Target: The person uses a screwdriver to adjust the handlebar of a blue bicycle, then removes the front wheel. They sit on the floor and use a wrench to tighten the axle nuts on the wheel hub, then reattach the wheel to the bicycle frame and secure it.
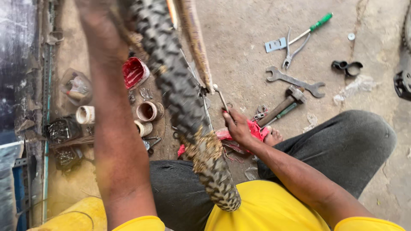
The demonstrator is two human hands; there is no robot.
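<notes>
A knobbly black bicycle tyre [184, 98] runs from the top of the view down to my lap. My left hand [96, 19] is raised close to the camera at the top, blurred, beside the tyre's upper part; whether it grips the wheel is unclear. My right hand [237, 126] is shut on a thin metal tool [221, 97] whose tip meets the wheel's axle area beside a tan frame tube [198, 47]. A red rag [257, 128] lies under that hand.
On the concrete floor to the right lie a double-ended spanner [295, 80], a hammer [280, 109], pliers [293, 51], a green-handled screwdriver [310, 29] and a black clamp [347, 67]. Left of the tyre stand a red tin [135, 72], small round tins [150, 111] and boxes of parts [62, 130].
</notes>
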